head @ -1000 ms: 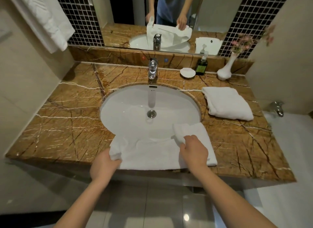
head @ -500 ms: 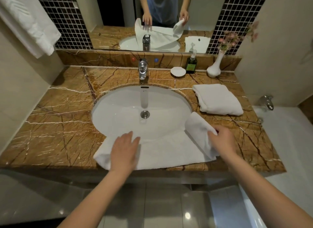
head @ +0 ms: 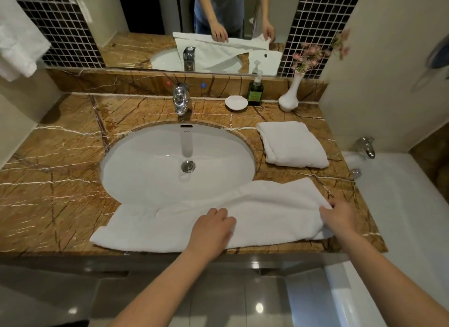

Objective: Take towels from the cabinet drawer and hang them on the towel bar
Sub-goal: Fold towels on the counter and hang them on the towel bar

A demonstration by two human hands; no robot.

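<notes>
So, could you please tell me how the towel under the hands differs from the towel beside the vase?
The spread towel lies opened out along the counter's front edge, overlapping the sink rim; the folded towel sits compact, right of the sink. The left hand presses the spread towel and the right hand grips its edge; the folded towel is untouched. Both are plain white.

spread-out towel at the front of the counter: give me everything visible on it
The spread towel is white, thick terry by the look of it, opened into a long strip along the front edge of the brown marble counter. It lies mostly flat with soft wrinkles; its upper edge overlaps the near rim of the sink. The left hand presses palm-down on its middle, and the right hand pinches its raised right end. It lies apart from the folded towel.
</notes>
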